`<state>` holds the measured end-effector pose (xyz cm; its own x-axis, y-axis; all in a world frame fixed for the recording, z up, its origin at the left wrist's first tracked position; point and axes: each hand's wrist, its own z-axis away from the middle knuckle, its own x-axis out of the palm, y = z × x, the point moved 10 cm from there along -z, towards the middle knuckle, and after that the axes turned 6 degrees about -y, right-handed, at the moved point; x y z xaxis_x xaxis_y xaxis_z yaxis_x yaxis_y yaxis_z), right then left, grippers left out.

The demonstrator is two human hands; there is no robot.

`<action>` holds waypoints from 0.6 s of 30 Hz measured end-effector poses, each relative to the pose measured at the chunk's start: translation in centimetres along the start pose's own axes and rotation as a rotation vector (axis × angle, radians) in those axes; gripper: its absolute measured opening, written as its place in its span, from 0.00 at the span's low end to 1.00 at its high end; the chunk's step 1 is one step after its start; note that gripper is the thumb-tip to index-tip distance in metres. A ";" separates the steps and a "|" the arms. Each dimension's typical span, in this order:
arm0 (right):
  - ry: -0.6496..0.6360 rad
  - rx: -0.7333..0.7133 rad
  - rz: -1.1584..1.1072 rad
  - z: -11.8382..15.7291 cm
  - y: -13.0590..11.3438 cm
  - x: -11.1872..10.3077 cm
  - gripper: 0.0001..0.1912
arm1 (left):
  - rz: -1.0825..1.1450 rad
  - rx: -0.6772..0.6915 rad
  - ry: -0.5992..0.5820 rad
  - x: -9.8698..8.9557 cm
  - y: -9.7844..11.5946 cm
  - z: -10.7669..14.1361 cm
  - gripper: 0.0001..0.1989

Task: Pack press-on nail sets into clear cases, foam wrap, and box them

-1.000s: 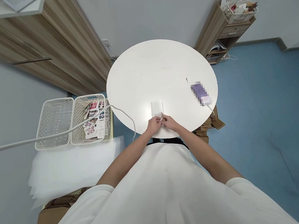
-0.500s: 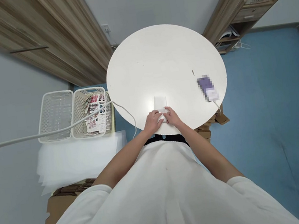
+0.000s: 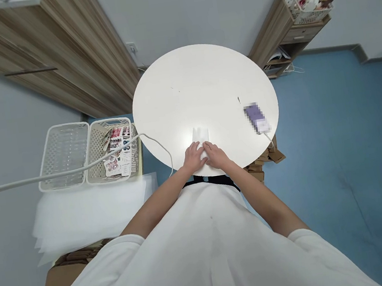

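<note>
A small white sheet (image 3: pixel 200 134), soft and partly see-through like packing foam, lies folded at the near edge of the round white table (image 3: pixel 199 75). My left hand (image 3: pixel 193 157) grips its left side with bent fingers. From the right, my right hand (image 3: pixel 216 155) presses on the lower part, its fingers curled and almost touching the left ones. The sheet's far end shows beyond my fingertips; its near end is mostly covered by my hands. I cannot tell whether something is wrapped inside.
A blurred purple object (image 3: pixel 256 117) with a white cable lies on the table's right. At left stand a basket of printed cards (image 3: pixel 134 158) and a clear-lined basket (image 3: pixel 45 156), above stacked translucent sheets (image 3: pixel 90 214). A grey cable (image 3: pixel 63 173) crosses there. Cardboard (image 3: pixel 60 284) is below.
My hands have drawn closer together over the sheet, the right one moving inward and covering more of its near part. The whole view has shifted slightly.
</note>
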<state>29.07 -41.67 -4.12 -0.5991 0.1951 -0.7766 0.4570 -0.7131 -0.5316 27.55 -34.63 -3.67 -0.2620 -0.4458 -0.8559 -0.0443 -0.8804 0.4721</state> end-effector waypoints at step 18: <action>-0.230 0.159 -0.477 2.2 1.7 0.7 0.14 | 0.466 -0.029 -0.133 -0.4 -1.0 2.9 0.17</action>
<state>27.99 -44.21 -4.83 -0.8515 0.3824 -0.3586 0.0054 -0.6776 -0.7354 24.87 -33.07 -3.15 -0.3690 -0.7708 -0.5193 0.1337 -0.5969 0.7911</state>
